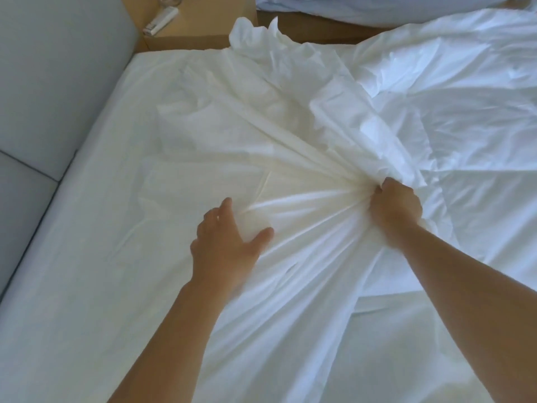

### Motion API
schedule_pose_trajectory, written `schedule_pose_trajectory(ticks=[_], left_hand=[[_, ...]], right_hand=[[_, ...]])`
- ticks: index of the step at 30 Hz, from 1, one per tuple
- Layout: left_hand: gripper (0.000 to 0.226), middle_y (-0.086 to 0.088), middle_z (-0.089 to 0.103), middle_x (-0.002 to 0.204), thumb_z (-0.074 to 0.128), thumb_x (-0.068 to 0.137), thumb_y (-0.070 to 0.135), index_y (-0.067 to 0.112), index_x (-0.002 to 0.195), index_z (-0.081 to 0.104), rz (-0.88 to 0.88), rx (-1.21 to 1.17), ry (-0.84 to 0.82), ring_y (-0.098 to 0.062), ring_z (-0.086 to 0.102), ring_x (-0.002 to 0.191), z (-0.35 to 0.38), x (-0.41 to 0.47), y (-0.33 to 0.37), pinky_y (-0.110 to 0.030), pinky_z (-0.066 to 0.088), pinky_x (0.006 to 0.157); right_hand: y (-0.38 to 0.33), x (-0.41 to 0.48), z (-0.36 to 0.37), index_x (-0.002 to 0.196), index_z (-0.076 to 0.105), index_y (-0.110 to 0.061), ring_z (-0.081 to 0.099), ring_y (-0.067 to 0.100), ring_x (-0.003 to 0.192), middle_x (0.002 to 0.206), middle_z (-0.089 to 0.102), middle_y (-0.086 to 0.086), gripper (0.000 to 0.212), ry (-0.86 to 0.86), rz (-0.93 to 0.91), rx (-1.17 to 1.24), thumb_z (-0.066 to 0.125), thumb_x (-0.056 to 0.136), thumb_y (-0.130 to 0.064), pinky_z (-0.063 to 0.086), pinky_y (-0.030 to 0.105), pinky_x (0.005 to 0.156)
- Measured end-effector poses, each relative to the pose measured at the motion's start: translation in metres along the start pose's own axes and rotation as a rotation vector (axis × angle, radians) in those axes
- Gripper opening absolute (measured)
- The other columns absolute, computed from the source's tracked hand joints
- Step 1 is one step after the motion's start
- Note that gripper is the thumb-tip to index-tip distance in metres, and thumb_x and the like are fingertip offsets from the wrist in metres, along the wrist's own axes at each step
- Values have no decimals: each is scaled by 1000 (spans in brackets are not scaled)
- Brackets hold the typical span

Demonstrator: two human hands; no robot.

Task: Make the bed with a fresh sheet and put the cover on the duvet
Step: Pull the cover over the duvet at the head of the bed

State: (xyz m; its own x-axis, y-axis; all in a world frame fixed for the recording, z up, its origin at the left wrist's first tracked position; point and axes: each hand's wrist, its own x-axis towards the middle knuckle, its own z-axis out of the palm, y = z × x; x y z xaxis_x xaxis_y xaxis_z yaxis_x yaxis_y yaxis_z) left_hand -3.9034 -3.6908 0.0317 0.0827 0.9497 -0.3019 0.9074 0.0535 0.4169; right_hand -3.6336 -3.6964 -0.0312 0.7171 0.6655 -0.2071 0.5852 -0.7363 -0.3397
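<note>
A: Right hand point(396, 207): fist clamped round a gathered bunch of the white cloth point(290, 141), fabric pinched inside curled fingers.

B: Left hand point(229, 242)?

A: Fingers spread and loose, gripping nothing. The palm lay on or just over the same cloth, left of the fist and a little nearer the body. Contact uncertain because of blur.

B: Which way did the cloth run from the grip?

A: Pleats fanned out of the fist up and to the left. The long axis pointed at the far corner of the bed, where a crumpled end point(255, 36) stood bunched just beside the wooden bedside table point(189, 36). A second span ran from the fist back toward the person.

B: Cover or sheet?

A: Not certain. A smooth sheet point(87, 213) lay flat over the mattress on the left, so I judged the gripped piece to be the cover. The duvet point(465, 82) lay in a rumpled heap right of the fist, up against the bunch.

B: So the coming move turned on what?

A: Judgement only: the right hand had the hold and sat nearer the duvet, while the slack lay up-left. The free left hand was on that side, so it was better placed to take a second hold along the pleats.
</note>
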Motion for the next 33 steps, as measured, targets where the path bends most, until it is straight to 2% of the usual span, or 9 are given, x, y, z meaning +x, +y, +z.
schedule_pose_trajectory(ticks=[4,8,11,14,21,23,27,30,33], left_hand=[[111,1,48,130,53,51,85,26,142,28,-215,-267,-68,-21,53,114,0,-37,-48,-40,45,93],[102,15,54,101,45,40,93,31,121,45,-273,-190,-75,-8,57,90,6,-85,-92,-31,47,74],[92,14,49,108,46,48,92,31,117,44,-233,88,-154,-14,52,105,16,-115,-122,-33,41,86],[62,13,55,83,58,61,80,25,86,47,-291,73,-153,-12,57,80,6,-126,-133,-26,40,67],[35,16,53,58,67,66,46,21,67,43,-84,-318,291,-4,45,45,-63,-166,-142,-13,31,36],[26,14,55,62,70,73,33,23,70,46,-108,-244,276,-2,52,53,-80,-162,-158,-13,35,40],[39,-2,53,113,60,89,36,17,120,46,-63,78,-304,-24,54,105,-47,-162,-174,-34,44,84],[53,1,42,121,48,90,47,25,137,33,77,251,-241,-21,45,111,-9,-179,-178,-34,39,90],[68,5,40,126,49,83,61,33,142,30,1,61,-154,-19,41,116,2,-181,-182,-32,33,95]], right_hand=[[-20,-32,19,140,30,-9,37,37,126,138,39,20,45,-2,43,166,39,97,-20,30,48,102],[-40,-139,33,146,26,-7,23,30,134,148,27,18,66,107,-278,318,55,89,-24,16,40,111],[-42,-226,37,120,53,-6,44,20,111,116,47,3,46,-130,-452,598,56,86,-36,33,24,96],[-42,-281,40,111,51,-15,45,11,102,101,43,-12,39,-407,-404,510,62,84,-42,34,19,85],[-81,-310,19,136,30,-40,33,5,124,126,36,-19,76,-795,-445,650,41,70,-75,28,25,97],[-101,-316,30,142,26,-36,29,16,132,140,32,-10,78,-829,-526,532,41,75,-74,26,32,104],[-106,-316,60,140,37,-15,33,31,128,139,39,10,61,-596,-465,187,47,90,-49,28,38,106],[-67,-315,71,125,45,-4,42,30,114,120,49,11,50,-354,-447,70,53,88,-37,30,33,97],[-40,-315,73,110,49,-6,46,28,105,107,49,6,47,-375,-209,82,55,88,-48,37,36,86]])
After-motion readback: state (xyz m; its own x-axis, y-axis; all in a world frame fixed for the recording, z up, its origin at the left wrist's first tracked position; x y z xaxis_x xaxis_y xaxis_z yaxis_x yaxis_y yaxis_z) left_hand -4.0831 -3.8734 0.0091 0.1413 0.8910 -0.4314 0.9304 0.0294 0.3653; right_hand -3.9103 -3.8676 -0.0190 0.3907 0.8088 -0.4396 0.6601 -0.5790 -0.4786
